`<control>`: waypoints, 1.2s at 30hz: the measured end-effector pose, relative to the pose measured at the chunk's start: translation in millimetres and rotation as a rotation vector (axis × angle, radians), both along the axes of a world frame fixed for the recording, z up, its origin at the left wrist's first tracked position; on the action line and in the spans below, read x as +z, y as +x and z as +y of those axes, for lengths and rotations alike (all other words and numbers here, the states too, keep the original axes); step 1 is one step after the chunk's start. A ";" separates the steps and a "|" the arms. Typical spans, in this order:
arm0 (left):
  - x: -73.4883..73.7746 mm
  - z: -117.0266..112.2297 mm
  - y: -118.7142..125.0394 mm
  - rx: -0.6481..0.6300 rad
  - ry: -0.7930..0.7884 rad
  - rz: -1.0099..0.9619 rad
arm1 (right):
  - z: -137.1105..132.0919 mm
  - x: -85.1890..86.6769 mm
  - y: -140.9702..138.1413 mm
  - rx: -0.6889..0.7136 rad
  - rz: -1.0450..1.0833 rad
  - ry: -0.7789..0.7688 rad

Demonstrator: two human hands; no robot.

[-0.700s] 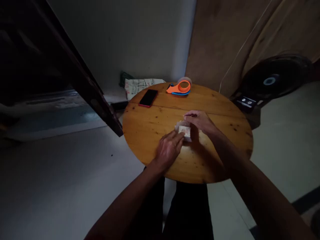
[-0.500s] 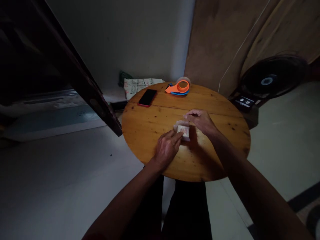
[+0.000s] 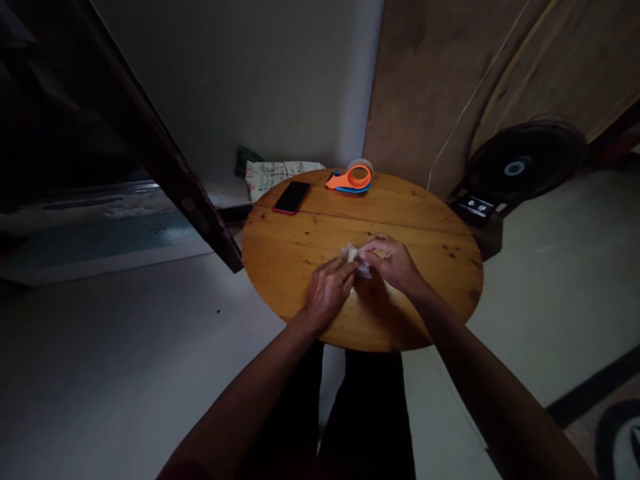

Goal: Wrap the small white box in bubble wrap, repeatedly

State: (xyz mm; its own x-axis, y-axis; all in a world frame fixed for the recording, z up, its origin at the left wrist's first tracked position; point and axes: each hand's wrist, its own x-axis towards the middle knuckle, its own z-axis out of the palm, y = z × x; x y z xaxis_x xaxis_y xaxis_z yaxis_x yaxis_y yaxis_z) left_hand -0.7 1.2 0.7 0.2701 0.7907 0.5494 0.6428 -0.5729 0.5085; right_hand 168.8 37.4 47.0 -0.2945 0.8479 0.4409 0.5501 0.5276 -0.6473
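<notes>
On the round wooden table [image 3: 280, 267] lies a small pale box [image 3: 364, 271] with reddish marks, and clear film sticks out around its far side. My left hand [image 3: 330, 287] is closed on the box's left side, fingertips pressing its top. From the right, my right hand [image 3: 393, 261] reaches over the box with thumb and forefinger pinched together at its top. What the pinch holds is too small to make out. Both hands cover much of the box.
At the table's far side are a phone [image 3: 292, 198] and an orange and blue tape dispenser [image 3: 350, 179]. A printed sack [image 3: 273, 177] lies behind the table. To the right stands a dark fan [image 3: 523, 170]; a dark door frame [image 3: 190, 200] slants at left.
My right hand has come down and left, from beyond the box onto its top. My left hand stays on the box. The whole view has shifted slightly.
</notes>
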 end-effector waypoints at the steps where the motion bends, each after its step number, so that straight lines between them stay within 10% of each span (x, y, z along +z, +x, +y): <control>1: 0.1 -0.3 0.1 0.002 -0.005 -0.006 | -0.9 -2.0 0.9 -0.004 -0.012 0.011; 15: -2.4 1.3 3.1 -0.026 0.001 -0.079 | -46.3 -7.6 -3.0 -0.184 -0.566 0.280; 28: -1.9 1.1 0.0 -0.016 -0.003 -0.038 | -55.2 -34.1 -9.3 -0.374 -0.239 0.310; 36: -3.8 1.8 1.0 -0.025 -0.008 -0.036 | -49.4 -36.0 -12.3 -0.354 -0.443 0.289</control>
State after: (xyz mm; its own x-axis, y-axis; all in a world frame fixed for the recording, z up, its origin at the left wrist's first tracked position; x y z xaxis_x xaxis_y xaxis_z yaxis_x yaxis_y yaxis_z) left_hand 0.3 3.0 -3.1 0.2702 0.7881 0.5530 0.6090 -0.5848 0.5358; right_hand 156.5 -12.0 11.0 -0.2252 0.7922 0.5671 0.9061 0.3842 -0.1770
